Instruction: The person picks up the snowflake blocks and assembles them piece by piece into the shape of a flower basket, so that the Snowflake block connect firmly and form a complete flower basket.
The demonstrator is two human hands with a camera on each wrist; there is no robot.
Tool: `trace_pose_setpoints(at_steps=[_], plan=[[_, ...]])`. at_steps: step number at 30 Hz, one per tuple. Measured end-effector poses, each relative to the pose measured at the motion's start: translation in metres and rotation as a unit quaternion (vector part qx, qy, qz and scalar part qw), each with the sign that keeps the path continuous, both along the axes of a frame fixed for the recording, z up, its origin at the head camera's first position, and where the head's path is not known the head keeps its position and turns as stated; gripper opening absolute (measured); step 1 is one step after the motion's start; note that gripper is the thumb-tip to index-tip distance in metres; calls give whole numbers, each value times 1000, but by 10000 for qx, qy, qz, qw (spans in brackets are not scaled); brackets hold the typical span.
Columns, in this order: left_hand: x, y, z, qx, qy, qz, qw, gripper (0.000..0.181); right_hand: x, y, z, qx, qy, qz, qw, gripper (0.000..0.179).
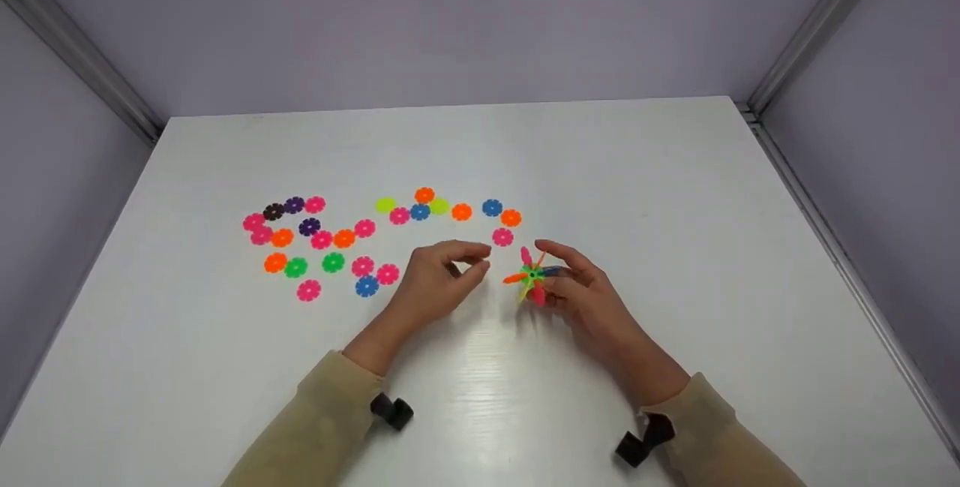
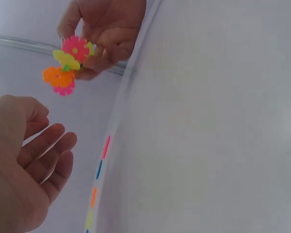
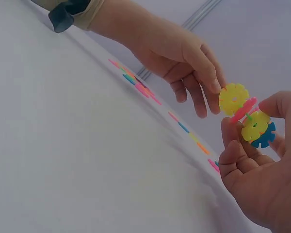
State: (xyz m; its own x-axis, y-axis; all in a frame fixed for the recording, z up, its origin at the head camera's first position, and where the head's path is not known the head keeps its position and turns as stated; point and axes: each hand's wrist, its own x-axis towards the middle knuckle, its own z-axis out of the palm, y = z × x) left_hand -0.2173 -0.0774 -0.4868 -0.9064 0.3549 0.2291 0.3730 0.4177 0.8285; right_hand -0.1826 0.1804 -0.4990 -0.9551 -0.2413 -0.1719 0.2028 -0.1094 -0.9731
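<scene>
Got a cluster of notched flower-shaped plastic-looking discs [image 1: 532, 277] (pink, orange, yellow, blue round a green hub disc [image 1: 532, 274]) held up off the white desk [image 1: 675, 172], a bit toward 4 or 5 o'clock from the middle of the head view. Gripped on its 4 o'clock side by the right hand [image 1: 592, 303], fingers curled in around the discs. Over at 9 o'clock, the left hand [image 1: 442, 277]: nothing in it, fingers loosely bent, narrow gap between thumb and forefinger, apart from the cluster.

For slotting these neatly, pinch close to the hub, not by one outer disc; probably liable to twist loose otherwise. Turn a free notch toward 9 o'clock, then line up notch to notch and push straight in, no sideways wiggling. Handiest spare: a flat pink flower-shaped disc [image 1: 502, 237] near 11 o'clock from the cluster, with more loose discs [image 1: 321, 239] spread out past the left hand toward 9 and 10. Can't tell how tightly seated those joints are, so best go easy on the squeeze.
</scene>
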Motion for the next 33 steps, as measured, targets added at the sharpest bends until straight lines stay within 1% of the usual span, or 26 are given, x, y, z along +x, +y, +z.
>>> trace_pose_setpoints(at_steps=[3, 5, 8, 10, 14, 19, 21, 24, 28, 30, 33], plan=[[-20, 3, -1, -195, -413, 206, 9987, 31, -1, 1, 0, -101, -59, -118, 9999, 62], [-33, 6, -3, -252, -759, 231, 9965, 32, -3, 3, -1, -206, -37, -170, 9996, 60], [-47, 10, -8, -280, -1131, 247, 9929, 33, -4, 4, -2, -181, -15, -191, 9997, 60], [-54, 13, -10, -318, -1212, 253, 9918, 33, -5, 4, -2, -129, -26, -192, 9997, 60], [-62, 20, -13, -604, -1185, 287, 9907, 33, -5, 4, -2, -82, -34, -198, 9998, 59], [-66, 29, -14, -1053, -1151, 293, 9873, 35, -4, 5, -1, -49, 1, -198, 9998, 58], [-66, 30, -14, -1126, -1174, 313, 9862, 35, -4, 5, -1, -39, 15, -185, 9998, 58], [-65, 30, -12, -1093, -1266, 272, 9855, 35, -5, 5, -1, -53, -2, -181, 9998, 59], [-60, 27, -9, -1000, -1429, 94, 9846, 40, -4, 5, 0, -38, -16, -133, 9999, 62], [-56, 25, -7, -1024, -1493, 22, 9835, 42, -4, 4, 0, -50, -20, -104, 9999, 62], [-48, 22, -5, -1089, -1465, -60, 9832, 35, -3, 3, 0, -151, -42, -95, 9998, 61]])
